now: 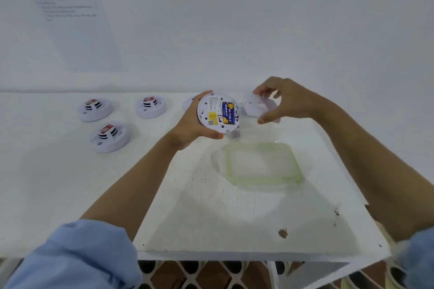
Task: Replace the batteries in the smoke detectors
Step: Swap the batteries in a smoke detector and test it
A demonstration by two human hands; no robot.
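Blue-sleeved, your left hand (190,125) grips the opened smoke detector (211,114), battery (228,112) seated; your right hand (285,101) pinches the cover (254,105), which likely needs aligning next.

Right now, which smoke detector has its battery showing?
The detector gripped in the left hand: its white cover is off, in the right hand, exposing a blue-and-yellow battery. The three left of it sit dome up.

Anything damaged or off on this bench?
Table surface is damaged: a brown chip near the front right edge, smaller dark marks beyond it, and worn paint beside the clear container. Nothing spilled.
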